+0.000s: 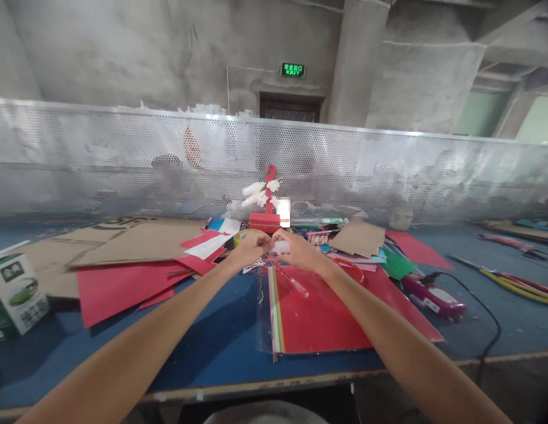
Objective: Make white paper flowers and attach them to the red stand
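Note:
My left hand [251,247] and my right hand [299,252] meet over the middle of the table, with fingers closed and fingertips close together. Between them is a small whitish piece [281,247], which looks like paper or thin film; both hands appear to pinch it. Just below lies a clear thin tube or strip [296,284] on a plastic-wrapped stack of red paper [322,318]. Behind the hands stands a red box [264,221] with a curled red stem [270,188] and white flowers [254,194]. Beside it, a phone-like bright screen [283,213] stands upright.
Cardboard sheets [132,241] and red paper [124,288] lie on the left, near a green-and-white carton [20,294]. To the right are red scissor-like handles [356,268], a purple corded device [433,297] and yellow-handled pliers or shears [512,282]. A perforated metal screen [212,159] backs the table.

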The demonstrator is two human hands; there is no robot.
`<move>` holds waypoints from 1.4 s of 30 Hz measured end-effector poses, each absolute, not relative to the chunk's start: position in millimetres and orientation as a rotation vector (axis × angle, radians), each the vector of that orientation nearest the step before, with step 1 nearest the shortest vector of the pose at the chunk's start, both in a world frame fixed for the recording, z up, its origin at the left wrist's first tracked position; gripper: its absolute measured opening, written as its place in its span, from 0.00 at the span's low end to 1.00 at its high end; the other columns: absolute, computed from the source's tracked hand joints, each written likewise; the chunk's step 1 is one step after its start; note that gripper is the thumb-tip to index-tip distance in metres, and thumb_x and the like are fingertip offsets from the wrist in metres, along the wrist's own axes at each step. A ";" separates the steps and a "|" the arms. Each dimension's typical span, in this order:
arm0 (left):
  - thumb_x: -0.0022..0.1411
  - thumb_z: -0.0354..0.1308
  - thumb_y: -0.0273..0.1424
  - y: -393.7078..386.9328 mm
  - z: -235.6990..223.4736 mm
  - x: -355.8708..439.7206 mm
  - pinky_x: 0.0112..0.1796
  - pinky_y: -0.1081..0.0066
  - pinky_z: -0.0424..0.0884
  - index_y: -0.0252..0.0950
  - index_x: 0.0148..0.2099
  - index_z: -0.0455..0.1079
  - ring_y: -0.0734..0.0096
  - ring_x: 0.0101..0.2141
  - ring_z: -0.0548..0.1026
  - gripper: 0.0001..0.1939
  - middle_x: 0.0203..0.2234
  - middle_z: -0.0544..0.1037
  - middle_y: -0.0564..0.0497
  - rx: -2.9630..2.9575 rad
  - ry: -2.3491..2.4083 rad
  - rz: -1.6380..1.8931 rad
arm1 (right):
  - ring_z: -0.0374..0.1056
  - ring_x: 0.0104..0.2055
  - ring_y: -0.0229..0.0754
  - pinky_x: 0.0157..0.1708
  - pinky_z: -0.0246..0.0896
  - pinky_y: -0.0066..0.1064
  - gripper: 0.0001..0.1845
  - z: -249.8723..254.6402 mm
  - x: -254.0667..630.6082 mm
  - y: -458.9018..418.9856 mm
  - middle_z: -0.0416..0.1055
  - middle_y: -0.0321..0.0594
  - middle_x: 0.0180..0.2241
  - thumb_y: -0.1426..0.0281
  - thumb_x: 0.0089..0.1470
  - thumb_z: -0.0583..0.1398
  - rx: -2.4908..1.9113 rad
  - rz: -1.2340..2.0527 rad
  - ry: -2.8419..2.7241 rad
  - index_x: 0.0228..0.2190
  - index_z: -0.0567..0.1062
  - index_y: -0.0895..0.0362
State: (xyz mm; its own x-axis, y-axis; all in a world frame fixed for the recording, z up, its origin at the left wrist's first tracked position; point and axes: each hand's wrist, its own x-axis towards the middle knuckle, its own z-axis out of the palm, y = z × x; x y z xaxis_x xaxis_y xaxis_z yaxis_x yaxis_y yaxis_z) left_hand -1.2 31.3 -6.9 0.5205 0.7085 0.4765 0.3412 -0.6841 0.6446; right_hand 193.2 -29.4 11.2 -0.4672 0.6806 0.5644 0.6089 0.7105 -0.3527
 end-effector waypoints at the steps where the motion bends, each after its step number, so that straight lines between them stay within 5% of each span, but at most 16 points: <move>1: 0.57 0.58 0.41 33.1 -8.3 -0.7 0.28 0.73 0.65 0.33 0.32 0.74 0.71 0.25 0.70 0.14 0.24 0.75 0.51 2.266 0.857 1.025 | 0.65 0.34 0.40 0.35 0.54 0.28 0.16 10.6 192.3 -28.5 0.72 0.36 0.36 0.67 0.49 0.65 -0.971 0.087 -2.216 0.41 0.71 0.54; 7: 0.57 0.58 0.42 36.9 -11.4 1.0 0.26 0.74 0.65 0.32 0.32 0.75 0.73 0.23 0.69 0.16 0.22 0.73 0.52 2.176 0.871 1.003 | 0.67 0.32 0.40 0.35 0.53 0.28 0.02 11.7 191.7 -24.6 0.74 0.38 0.30 0.69 0.54 0.63 -1.047 0.009 -2.187 0.31 0.76 0.55; 12: 0.55 0.59 0.45 38.5 -14.7 1.4 0.26 0.73 0.65 0.32 0.32 0.74 0.73 0.23 0.69 0.19 0.22 0.73 0.51 2.142 0.890 1.033 | 0.66 0.27 0.38 0.32 0.53 0.27 0.05 13.6 191.7 -28.3 0.74 0.36 0.25 0.67 0.57 0.61 -1.074 0.050 -2.140 0.31 0.77 0.55; 27: 0.57 0.57 0.41 17.1 -2.6 5.1 0.24 0.74 0.61 0.32 0.32 0.72 0.75 0.21 0.67 0.15 0.21 0.73 0.52 2.097 0.919 1.006 | 0.71 0.33 0.43 0.36 0.58 0.30 0.11 8.4 198.5 -14.3 0.79 0.41 0.33 0.64 0.57 0.61 -1.034 0.025 -2.105 0.33 0.82 0.54; 34: 0.56 0.57 0.40 24.9 -6.9 4.5 0.25 0.73 0.62 0.32 0.32 0.73 0.73 0.22 0.69 0.14 0.21 0.74 0.51 2.119 0.904 1.032 | 0.66 0.26 0.38 0.31 0.55 0.28 0.14 6.6 196.8 -10.8 0.76 0.38 0.26 0.61 0.57 0.59 -1.106 0.039 -2.075 0.29 0.81 0.56; 42: 0.59 0.55 0.37 17.3 0.6 2.9 0.25 0.74 0.64 0.33 0.32 0.72 0.73 0.22 0.70 0.12 0.22 0.74 0.52 2.174 0.889 1.089 | 0.69 0.26 0.40 0.29 0.63 0.29 0.14 -3.4 194.1 -5.5 0.75 0.38 0.24 0.59 0.51 0.62 -0.963 0.579 -1.834 0.31 0.80 0.58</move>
State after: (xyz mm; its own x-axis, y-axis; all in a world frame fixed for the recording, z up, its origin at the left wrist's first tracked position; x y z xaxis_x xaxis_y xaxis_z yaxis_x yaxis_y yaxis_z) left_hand 2.9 17.3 0.6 0.4541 0.7547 0.4735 0.3132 -0.6328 0.7082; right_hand 194.1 -5.5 -3.4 -0.2379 0.8164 0.5262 0.3661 0.5772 -0.7300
